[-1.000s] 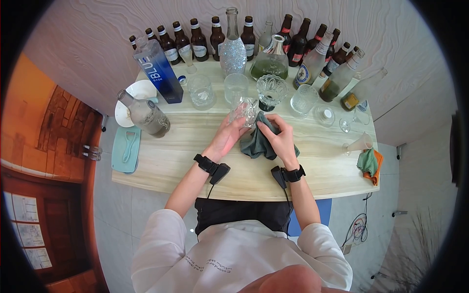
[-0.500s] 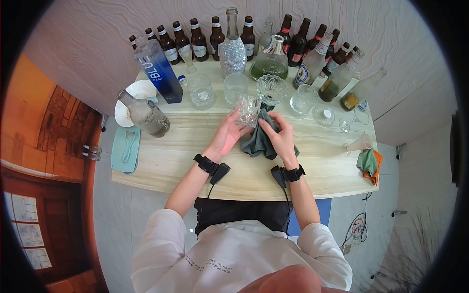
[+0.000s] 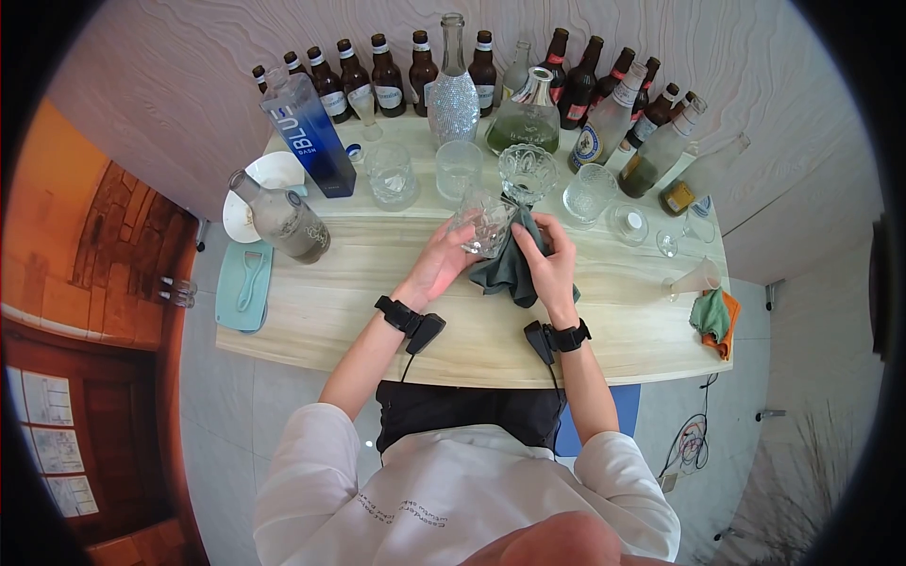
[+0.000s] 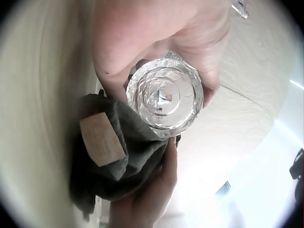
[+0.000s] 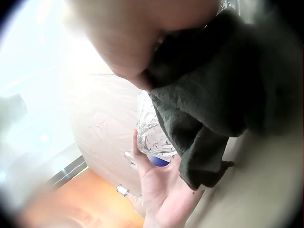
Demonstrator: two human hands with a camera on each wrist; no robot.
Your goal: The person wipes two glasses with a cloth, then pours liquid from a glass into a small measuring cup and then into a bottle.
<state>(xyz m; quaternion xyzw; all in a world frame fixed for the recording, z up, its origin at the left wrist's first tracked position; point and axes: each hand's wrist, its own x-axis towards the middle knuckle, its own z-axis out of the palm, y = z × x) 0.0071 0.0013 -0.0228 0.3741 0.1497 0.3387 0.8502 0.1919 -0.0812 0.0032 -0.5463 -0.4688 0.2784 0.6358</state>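
A clear cut-glass tumbler (image 3: 483, 226) is gripped by the left hand (image 3: 437, 267), whose fingers curl round it. In the left wrist view the glass (image 4: 165, 98) shows its round end, with the left hand (image 4: 161, 31) on both sides. The right hand (image 3: 555, 268) pinches a dark green cloth (image 3: 508, 273) against the right side of the glass. A pale label (image 4: 102, 138) on the cloth shows in the left wrist view. From the right wrist, the cloth (image 5: 204, 90) hangs below the right hand (image 5: 137, 35) and hides part of the glass (image 5: 154, 132).
Behind the hands stand several glasses, including a tumbler (image 3: 459, 170) and a scalloped glass bowl (image 3: 528, 174). A blue bottle (image 3: 316, 141) and a grey bottle (image 3: 293, 226) are at the left. Brown bottles line the back. Folded cloths (image 3: 714, 319) lie at the right edge.
The glass has tilted and shifted slightly right in the left hand. The right hand and cloth have moved a little right and now lie along the glass's side.
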